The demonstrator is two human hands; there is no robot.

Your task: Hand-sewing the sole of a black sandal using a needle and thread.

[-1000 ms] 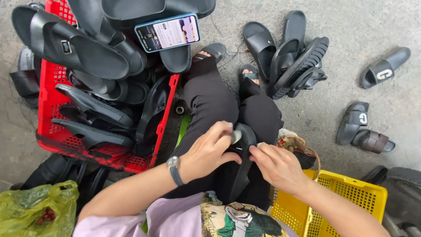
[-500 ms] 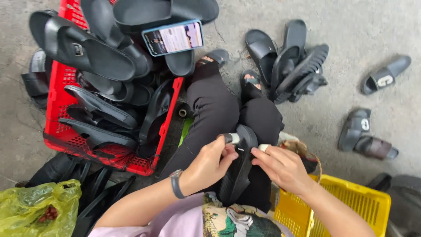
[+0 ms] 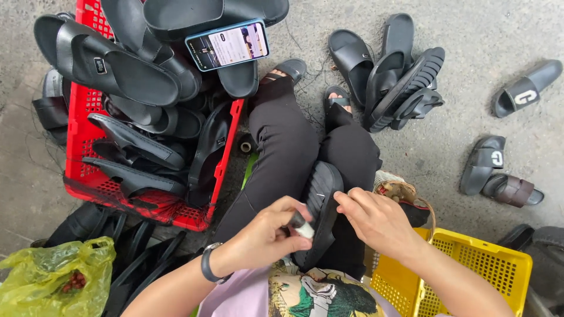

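A black slide sandal (image 3: 319,199) lies sole up on my lap, between my knees in black trousers. My left hand (image 3: 267,235), with a dark watch on the wrist, pinches a small white object (image 3: 304,230) against the sandal's edge. My right hand (image 3: 376,220) rests its fingertips on the sandal's right edge and steadies it. What the white object is I cannot tell.
A red crate (image 3: 88,182) heaped with black sandals stands at left, with a lit phone (image 3: 228,44) on top. More sandals (image 3: 393,76) lie on the concrete ahead, and a pair (image 3: 496,170) at right. A yellow basket (image 3: 470,270) is at lower right, a green bag (image 3: 53,282) lower left.
The sandal has been turned and lowered on my lap. My left hand slid down its edge with the white object, and my right hand shifted onto the right edge.
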